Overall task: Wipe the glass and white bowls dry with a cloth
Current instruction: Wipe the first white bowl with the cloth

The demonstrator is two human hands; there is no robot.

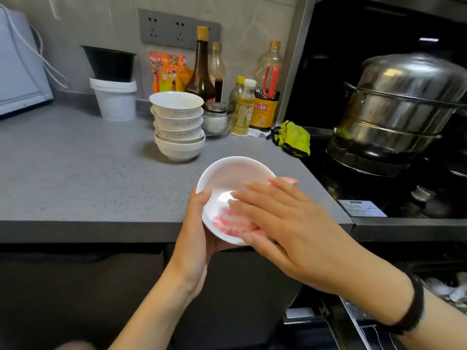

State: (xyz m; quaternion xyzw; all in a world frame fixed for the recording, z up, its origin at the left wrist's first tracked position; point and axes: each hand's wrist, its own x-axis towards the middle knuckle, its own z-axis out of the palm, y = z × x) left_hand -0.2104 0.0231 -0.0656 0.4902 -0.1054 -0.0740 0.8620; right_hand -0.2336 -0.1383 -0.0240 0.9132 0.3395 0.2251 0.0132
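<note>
While the left hand (195, 223) grips a shallow round white ceramic bowl (227, 173) from below and behind, with the thumb hooked over its near-left rim, the right hand (285, 223) lies across the bowl's right side with its fingers stretched nearly straight. It presses a bunched pink-and-white striped cloth (230, 222) against the lower inner wall. The bowl is tilted toward the camera at the front edge of the speckled grey stone counter (75, 160); I cannot tell whether it touches the edge. A corner of the cloth pokes out past the far side of the right hand, by the rim. A black wristband (414, 304) circles the right wrist. Farther back on the counter stands a stack of nested off-white bowls (178, 127), upright and well apart from the held one. Just to the right of the stack is a small lidded glass jar (216, 120), with a tall dark brown glass bottle (201, 72) and a small yellow plastic oil bottle (243, 109) near it. To the left, a black plastic tub (108, 63) sits in a white plastic bucket (116, 99). A crumpled yellow-green rag (294, 141) lies at the counter's right end beside the black stove, where a large stainless steel steamer pot (399, 104) stands.
</note>
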